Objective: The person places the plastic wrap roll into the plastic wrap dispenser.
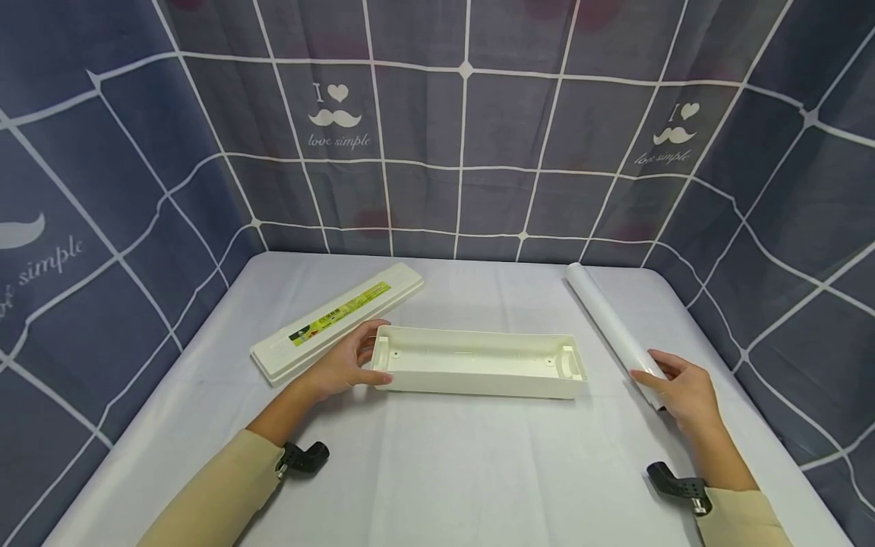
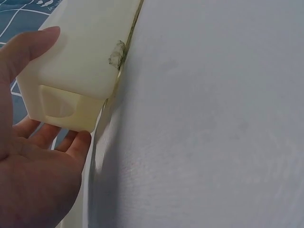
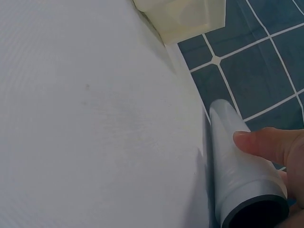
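A long cream plastic box (image 1: 472, 384) lies open side up in the middle of the table. My left hand (image 1: 349, 363) grips its left end, thumb on the front wall and fingers behind; the left wrist view shows the same end of the box (image 2: 71, 61) between thumb and fingers. On the right lies a white roll of plastic film (image 1: 608, 315), slanting away. My right hand (image 1: 683, 391) holds its near end from the side, and in the right wrist view the roll's (image 3: 242, 166) dark hollow core faces the camera. Behind my left hand rests the long lid (image 1: 342, 319) with a green label.
A white cloth covers the table (image 1: 465, 471). Dark grey curtains (image 1: 424, 114) with white grid lines enclose the back and both sides, close to the table's edges. The lid lies at a slant at the back left, near the box's left end.
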Demonstrator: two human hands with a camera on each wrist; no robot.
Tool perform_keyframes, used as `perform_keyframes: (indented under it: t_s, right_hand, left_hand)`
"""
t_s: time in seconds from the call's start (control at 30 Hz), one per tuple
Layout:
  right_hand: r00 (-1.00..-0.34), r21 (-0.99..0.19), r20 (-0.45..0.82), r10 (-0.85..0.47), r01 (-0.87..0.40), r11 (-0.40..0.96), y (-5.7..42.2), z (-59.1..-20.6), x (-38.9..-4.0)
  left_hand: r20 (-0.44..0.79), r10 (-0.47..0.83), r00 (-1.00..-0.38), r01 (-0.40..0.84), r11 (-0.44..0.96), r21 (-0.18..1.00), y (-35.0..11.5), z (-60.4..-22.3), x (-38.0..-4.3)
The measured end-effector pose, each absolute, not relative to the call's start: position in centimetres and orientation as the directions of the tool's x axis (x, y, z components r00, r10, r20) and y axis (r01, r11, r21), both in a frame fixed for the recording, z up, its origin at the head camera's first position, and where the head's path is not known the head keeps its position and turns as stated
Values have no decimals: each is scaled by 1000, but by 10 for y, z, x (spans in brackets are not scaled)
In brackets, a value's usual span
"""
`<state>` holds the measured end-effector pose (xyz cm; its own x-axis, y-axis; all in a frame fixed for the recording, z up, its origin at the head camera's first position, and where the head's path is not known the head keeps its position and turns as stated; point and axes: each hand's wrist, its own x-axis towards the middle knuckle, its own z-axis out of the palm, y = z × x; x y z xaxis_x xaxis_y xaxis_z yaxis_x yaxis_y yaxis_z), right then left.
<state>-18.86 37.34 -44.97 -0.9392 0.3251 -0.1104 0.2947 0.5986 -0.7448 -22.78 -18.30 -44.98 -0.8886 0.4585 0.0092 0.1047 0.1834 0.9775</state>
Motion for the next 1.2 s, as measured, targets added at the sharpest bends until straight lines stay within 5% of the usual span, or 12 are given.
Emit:
perform_keyframes:
  t_s: [1.2]
  right_hand:
    - [-985,-764,-56,164,148,628,372,-423,-196]
  left_hand:
    - [27,481,-876,139,199,970,-184,-449,-228]
